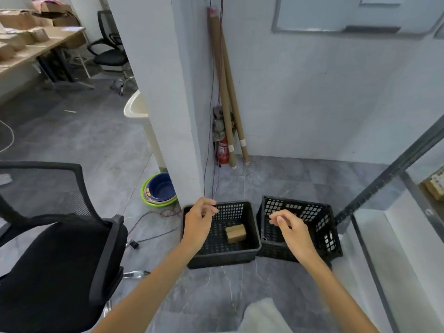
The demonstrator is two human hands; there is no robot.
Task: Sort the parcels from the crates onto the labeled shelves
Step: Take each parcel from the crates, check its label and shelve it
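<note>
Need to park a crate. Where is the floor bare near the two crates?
Bare floor lies before both crates, nearest you. The left crate has room around its one parcel. Crowded: wires left of it, the chair beyond, the shelf frame beside the right crate.

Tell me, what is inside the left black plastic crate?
One small brown cardboard parcel lies on the black plastic crate floor. The left hand covers the crate's left side, so anything there is hidden.
</note>
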